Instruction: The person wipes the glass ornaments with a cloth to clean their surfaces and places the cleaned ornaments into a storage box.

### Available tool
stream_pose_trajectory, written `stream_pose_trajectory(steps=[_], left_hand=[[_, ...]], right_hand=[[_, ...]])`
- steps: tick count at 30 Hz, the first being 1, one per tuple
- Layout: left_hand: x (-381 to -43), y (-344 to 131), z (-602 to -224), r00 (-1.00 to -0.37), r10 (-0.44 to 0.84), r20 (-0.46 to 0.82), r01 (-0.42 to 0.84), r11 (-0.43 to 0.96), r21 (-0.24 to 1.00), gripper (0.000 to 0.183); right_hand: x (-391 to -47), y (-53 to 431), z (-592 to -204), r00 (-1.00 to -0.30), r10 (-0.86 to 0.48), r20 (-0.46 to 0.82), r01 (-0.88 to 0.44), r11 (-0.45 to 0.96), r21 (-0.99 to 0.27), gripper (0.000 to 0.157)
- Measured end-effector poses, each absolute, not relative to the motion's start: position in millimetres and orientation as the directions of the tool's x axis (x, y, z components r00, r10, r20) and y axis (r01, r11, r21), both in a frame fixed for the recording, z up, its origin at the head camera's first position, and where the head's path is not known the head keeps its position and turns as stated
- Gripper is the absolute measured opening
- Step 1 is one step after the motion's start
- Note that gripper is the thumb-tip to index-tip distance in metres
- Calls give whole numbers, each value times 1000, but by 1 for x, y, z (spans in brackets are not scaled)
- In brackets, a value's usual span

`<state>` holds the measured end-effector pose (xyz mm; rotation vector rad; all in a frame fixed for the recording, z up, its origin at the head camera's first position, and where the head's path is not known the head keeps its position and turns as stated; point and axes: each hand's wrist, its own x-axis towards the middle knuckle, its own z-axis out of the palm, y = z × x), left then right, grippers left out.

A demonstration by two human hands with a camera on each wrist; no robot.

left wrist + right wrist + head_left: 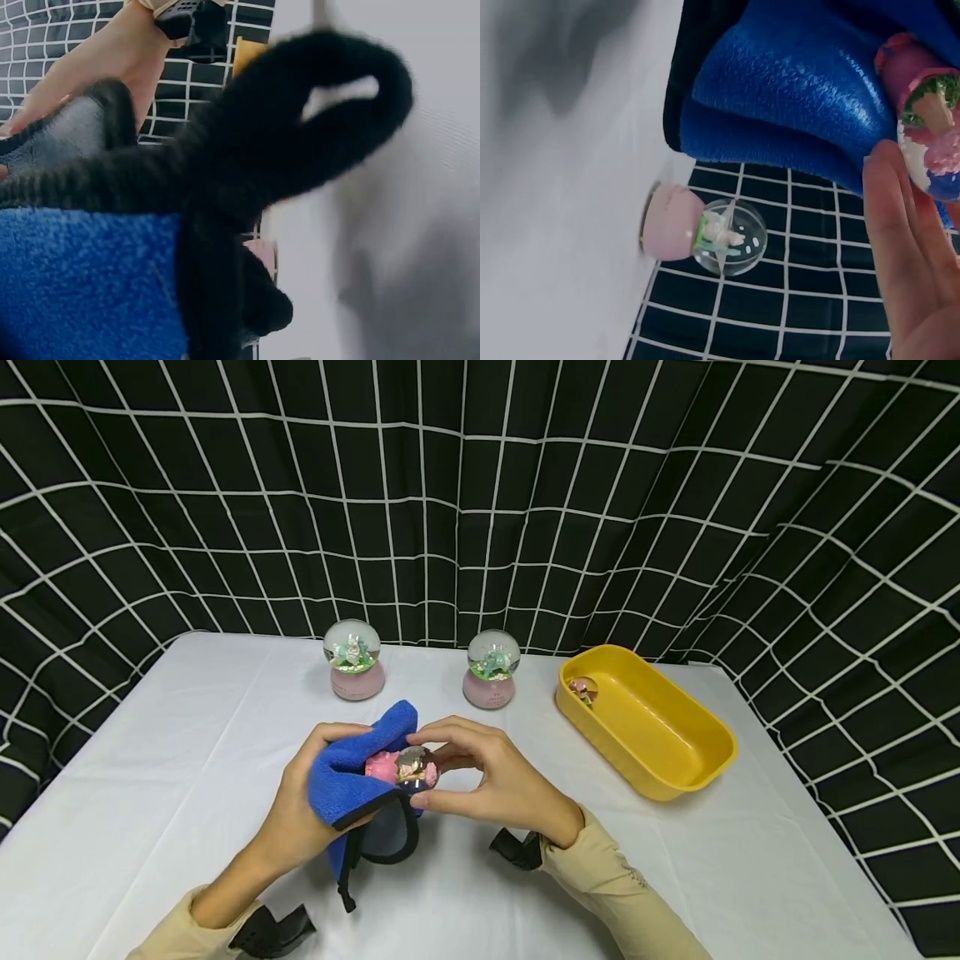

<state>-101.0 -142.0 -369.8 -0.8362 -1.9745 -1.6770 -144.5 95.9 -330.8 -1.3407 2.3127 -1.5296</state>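
Note:
My left hand [296, 810] grips a blue cloth [348, 777] with black edging. Folds of it wrap the pink base of a small snow globe [415, 770], which lies tilted sideways with its glass toward the right. Fingers and thumb of my right hand [498, 777] pinch the glass ball from either side. Seen from the right wrist, fingertips [885, 157] touch the small globe [934, 142] beside the blue cloth [795, 90]. The left wrist view is mostly filled by the cloth [90, 277] and its black loop [360, 120]; the globe is hidden there.
Two larger snow globes with pink bases stand at the back, one on the left [354, 660] and one near the middle [491, 668]. On the right sits a yellow tub [652, 777] holding another small globe [583, 691]. A black gridded curtain [480, 510] hangs behind the white table [187, 735].

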Motion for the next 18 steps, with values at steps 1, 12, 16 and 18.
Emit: stream_pose_trajectory(steps=[1, 12, 16, 18], left_hand=[[-101, -142, -370, -733, 182, 656, 677, 94, 730, 74], [-101, -142, -368, -755, 167, 634, 655, 158, 739, 68], [-101, -141, -366, -774, 135, 619, 634, 173, 754, 63], [-101, -141, -366, -775, 126, 620, 632, 181, 753, 62]], right_hand=[[-144, 96, -330, -632, -680, 372, -611, 142, -779, 50], [-143, 94, -331, -575, -690, 440, -677, 101, -729, 41], [-143, 94, -333, -521, -700, 489, -735, 77, -673, 43], [-144, 94, -333, -499, -700, 511, -760, 70, -646, 44]])
